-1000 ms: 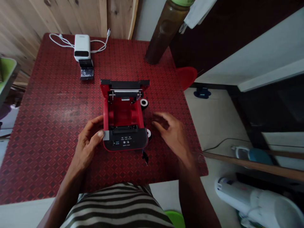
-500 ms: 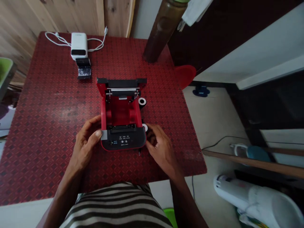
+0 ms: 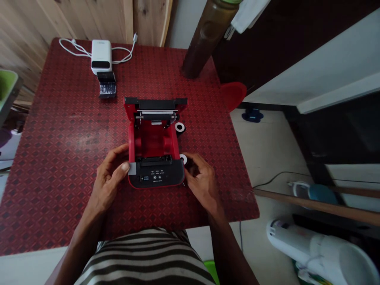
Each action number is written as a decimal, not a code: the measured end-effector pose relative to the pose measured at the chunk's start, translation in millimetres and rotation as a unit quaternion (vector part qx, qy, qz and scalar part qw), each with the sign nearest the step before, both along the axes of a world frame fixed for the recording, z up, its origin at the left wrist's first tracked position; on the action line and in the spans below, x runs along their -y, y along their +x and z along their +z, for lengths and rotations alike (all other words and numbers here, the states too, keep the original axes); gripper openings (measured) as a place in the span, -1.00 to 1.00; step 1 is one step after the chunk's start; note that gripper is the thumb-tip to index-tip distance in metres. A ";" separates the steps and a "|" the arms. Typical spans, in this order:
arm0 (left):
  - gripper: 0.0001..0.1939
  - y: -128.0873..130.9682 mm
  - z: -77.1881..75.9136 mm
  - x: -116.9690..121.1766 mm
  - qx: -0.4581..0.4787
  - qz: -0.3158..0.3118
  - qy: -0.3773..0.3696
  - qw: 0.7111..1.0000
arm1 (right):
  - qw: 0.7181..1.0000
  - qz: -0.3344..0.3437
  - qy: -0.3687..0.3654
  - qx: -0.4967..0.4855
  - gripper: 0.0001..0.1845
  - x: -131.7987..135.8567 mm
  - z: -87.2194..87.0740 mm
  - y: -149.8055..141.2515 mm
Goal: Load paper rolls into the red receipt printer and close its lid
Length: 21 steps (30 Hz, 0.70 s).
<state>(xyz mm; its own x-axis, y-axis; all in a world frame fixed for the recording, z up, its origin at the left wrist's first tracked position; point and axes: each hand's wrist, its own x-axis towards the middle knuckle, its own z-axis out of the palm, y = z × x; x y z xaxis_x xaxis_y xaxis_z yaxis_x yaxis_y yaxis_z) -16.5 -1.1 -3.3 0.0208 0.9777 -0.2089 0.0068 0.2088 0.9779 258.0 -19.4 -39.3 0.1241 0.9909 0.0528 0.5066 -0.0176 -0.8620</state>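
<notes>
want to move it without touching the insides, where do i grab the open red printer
Grip the red printer by its black front end, one hand per side, coming from the near edge, where the left hand and right hand are. That end looks solid, while the raised lid and open bay are exposed.

The printer casing (image 3: 154,138) is glossy red plastic, with a matt black plastic front panel (image 3: 157,177) and a bright metal rod (image 3: 156,112) inside. The table top (image 3: 59,166) looks textured and slightly shiny. At eleven o'clock are rough-grained wood planks (image 3: 89,19); at six o'clock, striped cloth (image 3: 145,257).
</notes>
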 end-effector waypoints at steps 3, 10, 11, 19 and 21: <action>-0.47 -0.1 0.5 -0.3 0.000 0.000 0.001 1.000 | 0.998 -0.034 -0.019 -0.046 -0.75 4.2 5.8 1.0; -0.47 2.3 3.2 0.2 -0.004 0.001 0.006 1.000 | 0.963 -0.018 -0.029 -0.266 -0.68 15.3 24.6 1.1; -0.47 2.4 3.5 0.4 -0.004 0.000 0.004 1.000 | 0.958 -0.010 -0.025 -0.284 -0.65 15.3 27.0 0.5; -0.42 1.0 2.4 0.4 0.006 -0.002 -0.009 1.000 | 0.931 -0.005 -0.018 -0.363 -0.55 8.2 42.5 -6.8; -0.42 0.7 1.5 0.1 0.009 -0.004 -0.006 1.000 | 0.944 -0.009 -0.023 -0.329 -0.50 9.3 44.0 -7.5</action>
